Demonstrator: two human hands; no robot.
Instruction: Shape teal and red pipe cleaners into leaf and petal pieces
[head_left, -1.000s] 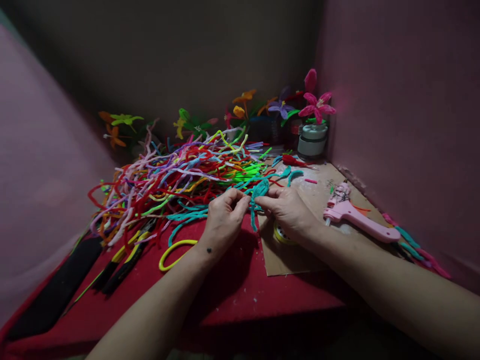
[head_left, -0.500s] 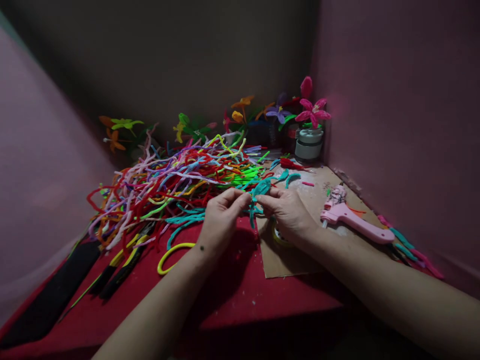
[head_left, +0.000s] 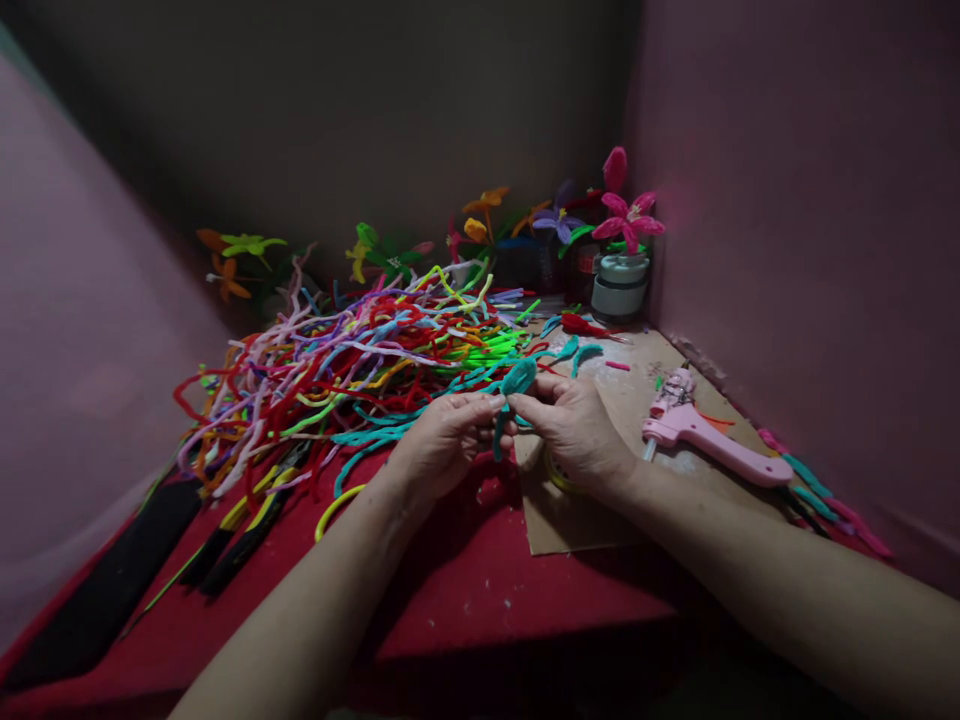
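Between my two hands is a teal pipe cleaner [head_left: 519, 377] bent into a rounded petal or leaf shape, with a tail hanging below. My left hand [head_left: 450, 435] pinches it near its base, thumb against fingers. My right hand [head_left: 577, 425] grips the same spot from the other side, its fingertips touching the left ones. The exact crossing of the wires is hidden by the fingers. Close behind lie more teal pipe cleaners [head_left: 382, 428] and a finished-looking teal curl [head_left: 586, 358] on the cardboard [head_left: 544, 510].
A heap of coloured pipe cleaners [head_left: 345, 345] covers the left of the red table [head_left: 480, 600]. Yellow-black pliers [head_left: 247, 530] and yellow-handled scissors [head_left: 334, 510] lie in front. At right rests a pink glue gun [head_left: 712, 445]. Pipe-cleaner flowers [head_left: 628, 220] stand along the back.
My left hand has rolled so that its fingers curl under the teal piece. The teal loop has tilted slightly left, and its tail now hangs in front of the left fingers.
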